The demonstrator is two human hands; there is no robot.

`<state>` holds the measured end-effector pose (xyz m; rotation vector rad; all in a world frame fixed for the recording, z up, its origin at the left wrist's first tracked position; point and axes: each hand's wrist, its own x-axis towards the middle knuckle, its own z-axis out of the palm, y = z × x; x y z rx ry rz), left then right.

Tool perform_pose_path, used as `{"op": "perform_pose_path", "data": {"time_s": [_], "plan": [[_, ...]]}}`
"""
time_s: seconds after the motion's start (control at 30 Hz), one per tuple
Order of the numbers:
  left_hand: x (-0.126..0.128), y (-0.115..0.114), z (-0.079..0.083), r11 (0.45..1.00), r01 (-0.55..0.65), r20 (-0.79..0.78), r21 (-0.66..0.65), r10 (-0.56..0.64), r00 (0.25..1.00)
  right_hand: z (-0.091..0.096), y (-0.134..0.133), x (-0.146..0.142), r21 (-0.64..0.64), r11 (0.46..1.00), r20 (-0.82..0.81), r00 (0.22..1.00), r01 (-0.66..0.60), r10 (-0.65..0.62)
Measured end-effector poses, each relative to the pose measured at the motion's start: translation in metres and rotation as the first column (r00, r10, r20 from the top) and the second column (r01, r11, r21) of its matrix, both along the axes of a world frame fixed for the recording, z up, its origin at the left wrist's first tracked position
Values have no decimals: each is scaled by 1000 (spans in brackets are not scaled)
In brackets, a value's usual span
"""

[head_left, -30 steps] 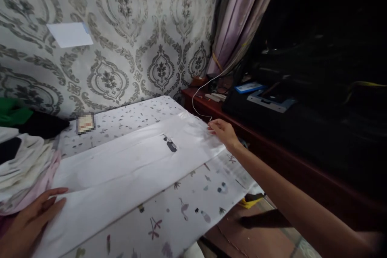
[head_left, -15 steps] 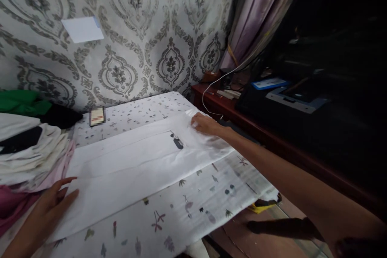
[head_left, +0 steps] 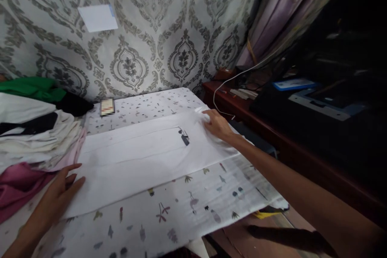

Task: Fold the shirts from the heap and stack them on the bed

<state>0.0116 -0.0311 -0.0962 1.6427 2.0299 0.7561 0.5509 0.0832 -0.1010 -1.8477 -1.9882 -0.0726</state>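
A white shirt (head_left: pixel 145 169) lies stretched out in a long folded strip, with a dark label (head_left: pixel 185 139) showing near its right end. My right hand (head_left: pixel 216 123) grips bunched white fabric at that end, fingers curled around it. At the strip's left end rests my left hand (head_left: pixel 65 183), thumb and index finger apart on the shirt's edge. Beneath the shirt is a white cloth (head_left: pixel 163 225) printed with small plants and figures.
On the left sits a pile of folded clothes (head_left: pixel 39 141), with a green garment (head_left: pixel 33 86) on it. A small pixelated card (head_left: pixel 107 107) stands near the patterned wall. A dark red wooden ledge (head_left: pixel 238 100) with a white cable (head_left: pixel 225 82) runs along the right.
The view has shifted, so everything sits a little farther right. My right hand still holds the fabric, and the shirt near the label is pulled into slightly different creases.
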Motion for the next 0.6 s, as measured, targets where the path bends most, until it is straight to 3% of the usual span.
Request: {"op": "perform_pose_path", "data": {"time_s": [0.1, 0.23, 0.43, 0.6], "plan": [[4, -8, 2, 1000, -8, 153, -5, 8, 988, -6, -16, 4, 92, 996, -89, 996, 24, -16], [4, -15, 6, 997, 64, 235, -43, -52, 971, -24, -42, 21, 71, 997, -74, 997, -28, 33], [3, -24, 10, 999, 35, -14, 11, -35, 999, -56, -56, 35, 122, 986, -8, 993, -114, 116], [-7, -33, 5, 990, 118, -252, 72, -96, 963, -47, -64, 27, 107, 990, -95, 991, -88, 98]]}}
